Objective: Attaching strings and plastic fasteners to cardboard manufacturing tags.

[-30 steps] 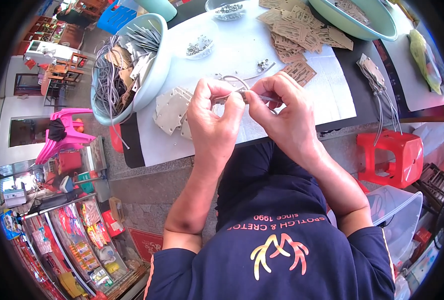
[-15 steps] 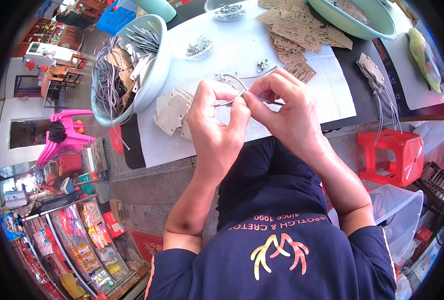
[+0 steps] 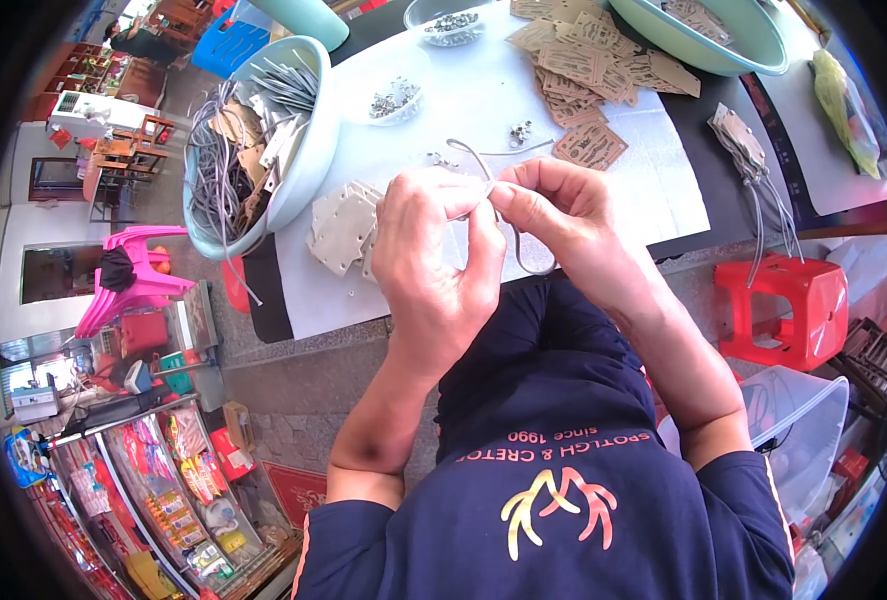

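Over the near part of the white-covered table, both my hands pinch a thin grey cord (image 3: 474, 150) between thumbs and fingertips. My left hand (image 3: 434, 250) and my right hand (image 3: 564, 215) almost meet at the tips. One loop of the cord stands up beyond the fingers, a length runs off to the right, and another loop hangs below my right hand. Whether a knot sits between the fingertips is hidden. Just left of my left hand lies a pile of pale grey tags with punched holes (image 3: 342, 232). Small metal fittings (image 3: 521, 132) lie loose beyond my hands.
A pale blue basin (image 3: 326, 120) of cords and tags stands at left. Clear bowls of metal fittings (image 3: 396, 103) sit behind. Brown printed cards (image 3: 589, 65) heap at far right, near a green basin (image 3: 704, 50). Corded tags (image 3: 739, 140) hang over the right edge above a red stool (image 3: 784, 310).
The cord's loop beyond my fingers has risen, and a second loop now hangs below my right hand. My right hand's fingers have drawn in closer around the cord.
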Demonstrator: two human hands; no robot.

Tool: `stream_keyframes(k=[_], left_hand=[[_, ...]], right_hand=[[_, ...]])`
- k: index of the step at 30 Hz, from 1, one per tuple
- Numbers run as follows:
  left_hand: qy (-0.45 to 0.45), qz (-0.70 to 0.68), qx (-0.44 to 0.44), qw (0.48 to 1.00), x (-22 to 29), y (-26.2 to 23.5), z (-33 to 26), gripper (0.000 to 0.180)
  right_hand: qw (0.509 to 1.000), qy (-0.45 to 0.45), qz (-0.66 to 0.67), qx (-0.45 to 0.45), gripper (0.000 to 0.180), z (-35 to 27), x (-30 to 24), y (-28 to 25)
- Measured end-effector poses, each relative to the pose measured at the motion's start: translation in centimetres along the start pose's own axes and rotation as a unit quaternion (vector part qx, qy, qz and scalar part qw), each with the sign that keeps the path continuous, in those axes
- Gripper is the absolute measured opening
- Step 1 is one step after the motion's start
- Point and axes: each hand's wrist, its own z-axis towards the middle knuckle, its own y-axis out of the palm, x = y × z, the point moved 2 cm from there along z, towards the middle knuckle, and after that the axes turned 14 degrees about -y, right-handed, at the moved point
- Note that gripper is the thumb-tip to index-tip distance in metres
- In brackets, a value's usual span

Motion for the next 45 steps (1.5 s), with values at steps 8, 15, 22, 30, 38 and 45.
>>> stream_keyframes(k=[8,15,22,30,38,45], left_hand=[[-0.015,0.002,-0.005,1.0,0.1,0.0,0.0,0.016],[-0.078,-0.022,-0.05,0.995,0.2,0.0,-0.1,0.016],[-0.072,-0.033,-0.052,0.996,0.3,-0.1,0.3,0.014],[-0.08,-0.027,-0.092,0.992,1.1,-1.1,1.2,0.006],[-0.295,-0.1,-0.237,0.92,-0.2,-2.3,2.6,0.008],[-0.231,0.005,-0.336,0.913,0.8,-2.9,4.2,0.011]], right_hand=[[0.999,0.003,0.042,0.001,0.017,-0.1,-0.2,-0.2],[0.998,-0.054,-0.025,0.013,0.015,0.0,0.9,-0.3],[0.982,-0.161,-0.096,0.032,0.012,0.0,0.7,-0.1],[0.948,-0.24,-0.209,0.002,0.01,0.6,-0.7,-0.7],[0.933,-0.252,-0.254,-0.026,0.012,0.2,-1.1,-0.9],[0.932,-0.255,-0.247,-0.068,0.013,0.3,-1.6,-0.9]])
